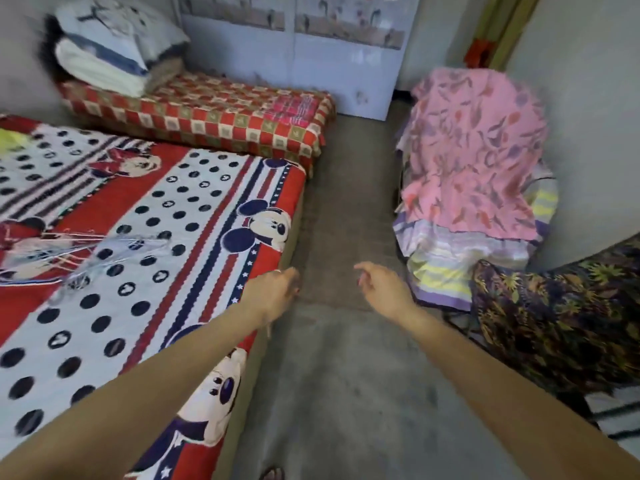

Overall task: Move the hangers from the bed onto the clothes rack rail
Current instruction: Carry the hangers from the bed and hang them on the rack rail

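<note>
A blurred bundle of thin wire hangers (pixel 93 254) lies on the bed (pixel 194 244), on its red, white and dotted cartoon cover, left of centre. My left hand (pixel 273 292) hovers over the bed's right edge with fingers loosely curled and nothing in it, well right of the hangers. Over the floor, my right hand (pixel 381 289) is held out with fingers loosely apart and empty. The clothes rack (pixel 478 188) on the right is draped in a pink flowered cloth and striped fabric, so its rail is hidden.
A second mattress (pixel 207 116) with a red checked cover and stacked pillows (pixel 110 50) lies behind the bed. A pale wardrobe (pixel 294 53) stands at the back. Grey floor (pixel 346 375) runs between bed and rack. Dark leafy fabric (pixel 554 323) hangs at right.
</note>
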